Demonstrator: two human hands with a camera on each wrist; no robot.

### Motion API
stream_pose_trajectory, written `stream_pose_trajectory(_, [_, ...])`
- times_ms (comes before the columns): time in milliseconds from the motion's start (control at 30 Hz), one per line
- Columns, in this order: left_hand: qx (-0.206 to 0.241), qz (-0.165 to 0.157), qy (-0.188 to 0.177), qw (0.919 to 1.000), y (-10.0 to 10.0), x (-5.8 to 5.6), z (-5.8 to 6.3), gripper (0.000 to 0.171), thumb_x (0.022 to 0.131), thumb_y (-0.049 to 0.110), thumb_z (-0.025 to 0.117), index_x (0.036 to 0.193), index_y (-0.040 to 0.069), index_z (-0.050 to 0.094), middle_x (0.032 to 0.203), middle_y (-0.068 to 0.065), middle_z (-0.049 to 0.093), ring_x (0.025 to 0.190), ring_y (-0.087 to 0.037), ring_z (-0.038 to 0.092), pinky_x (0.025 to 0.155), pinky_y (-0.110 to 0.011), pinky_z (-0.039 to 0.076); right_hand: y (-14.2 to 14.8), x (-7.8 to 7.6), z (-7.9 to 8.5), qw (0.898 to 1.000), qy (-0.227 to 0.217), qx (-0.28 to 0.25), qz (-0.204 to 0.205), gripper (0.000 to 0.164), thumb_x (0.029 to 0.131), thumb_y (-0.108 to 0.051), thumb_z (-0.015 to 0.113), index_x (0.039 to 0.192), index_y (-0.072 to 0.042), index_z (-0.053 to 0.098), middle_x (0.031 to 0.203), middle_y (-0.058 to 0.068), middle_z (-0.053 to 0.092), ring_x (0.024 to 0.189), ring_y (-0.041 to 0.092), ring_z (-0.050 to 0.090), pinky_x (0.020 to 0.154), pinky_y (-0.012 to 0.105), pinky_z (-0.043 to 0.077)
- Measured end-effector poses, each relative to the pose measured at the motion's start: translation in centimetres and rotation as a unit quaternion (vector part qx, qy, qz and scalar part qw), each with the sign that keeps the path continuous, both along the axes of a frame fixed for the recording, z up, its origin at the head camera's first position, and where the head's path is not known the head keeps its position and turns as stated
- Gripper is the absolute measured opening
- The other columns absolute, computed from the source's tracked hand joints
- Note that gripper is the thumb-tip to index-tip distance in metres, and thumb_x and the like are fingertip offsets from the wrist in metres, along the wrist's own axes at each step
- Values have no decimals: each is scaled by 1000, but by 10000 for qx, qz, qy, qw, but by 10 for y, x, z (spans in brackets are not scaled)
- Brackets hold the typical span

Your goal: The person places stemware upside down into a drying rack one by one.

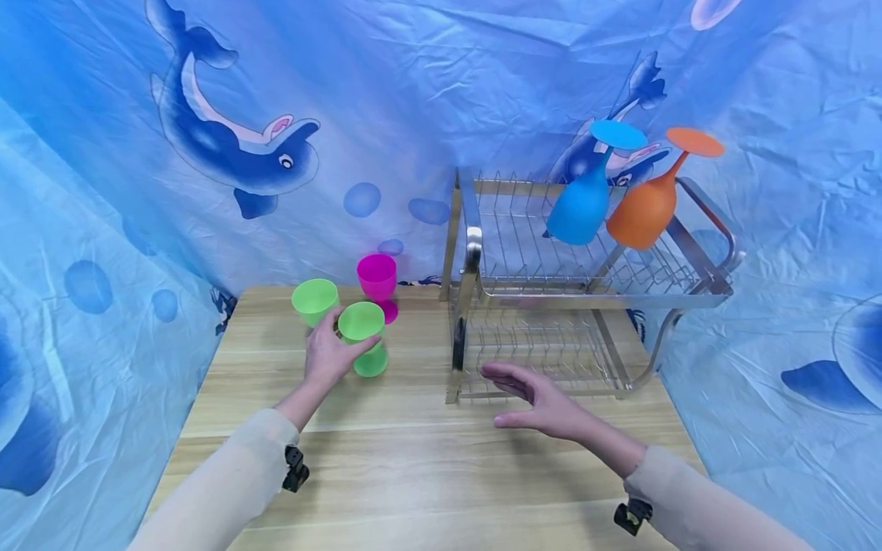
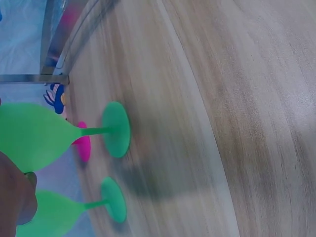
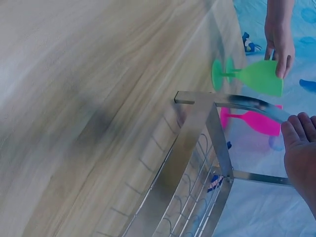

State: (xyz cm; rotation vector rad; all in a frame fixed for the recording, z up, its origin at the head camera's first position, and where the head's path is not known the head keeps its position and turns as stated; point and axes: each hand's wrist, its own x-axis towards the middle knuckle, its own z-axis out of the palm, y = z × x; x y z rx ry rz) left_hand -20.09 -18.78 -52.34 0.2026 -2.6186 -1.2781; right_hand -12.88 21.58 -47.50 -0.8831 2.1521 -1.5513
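Observation:
My left hand (image 1: 327, 353) holds the bowl of the front green plastic goblet (image 1: 363, 320), thumb on the near side and fingers around the far side. The goblet is upright, its foot (image 2: 116, 129) right at the tabletop. Just behind my left fingers stands a second green goblet (image 1: 315, 300), partly covered by the hand. A magenta goblet (image 1: 377, 279) stands behind these two, toward the back edge. My right hand (image 1: 540, 402) hovers in front of the metal dish rack (image 1: 599, 301), fingers and thumb spread apart with nothing between them.
The two-tier rack stands at the right rear of the wooden table (image 1: 413, 474). On its upper tier, a blue goblet (image 1: 582, 207) and an orange goblet (image 1: 644, 213) lean upside down. A blue cloth with dolphins (image 1: 413, 92) surrounds the table at the back and sides.

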Motion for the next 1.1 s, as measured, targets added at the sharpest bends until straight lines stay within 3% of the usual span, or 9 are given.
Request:
stream_pose_trajectory(133, [104,-16,-18,9999,-3,2,3,89,77,40,97,149,8,55,142,-17,64,127,-38,58,107,-57,48,-9,0,-2,10000,-41,13,23,76,93,-10,84,159,-3,46,161,18,51,150,36,47,122,31,40])
stream_pose_trajectory(267, [212,-122,-107,9996,-9,9,14,92,79,42,95,153,9,52,144,-18,62,126,-39,60,105,-56,51,-22,-1,-4,9999,-42,-64,123,74,94,-10,83,158,-3,47,160,19,51,149,35,48,122,32,41])
stream_pose_trajectory(433, [410,-265,-246,9985,-17,23,34,96,80,47,94,157,9,49,149,-19,59,130,-40,63,108,-53,54,-46,-2,1,9994,10,-187,290,73,94,-9,83,158,-4,48,160,15,53,149,30,50,122,35,41])
stream_pose_trajectory(633, [1162,-718,-243,9903,-24,45,52,92,83,39,94,157,10,49,150,-16,59,135,-35,62,112,-50,52,-70,-5,4,9991,106,-369,192,70,93,-5,83,155,-4,52,157,14,56,147,29,52,120,36,44])
stream_pose_trajectory(900, [1593,-943,-83,9827,-25,67,72,82,87,29,93,156,12,52,144,-11,63,128,-28,65,101,-16,53,-107,-18,3,9961,858,-192,53,71,91,-16,87,153,-4,55,154,11,60,143,27,56,118,33,47])
stream_pose_trajectory(1100, [1828,-1130,205,9764,-19,75,86,79,86,21,92,155,10,53,145,-12,63,122,-15,67,98,-13,53,-130,-31,3,9935,1119,28,-215,70,89,-21,89,152,-8,59,152,8,62,140,25,60,115,30,49])
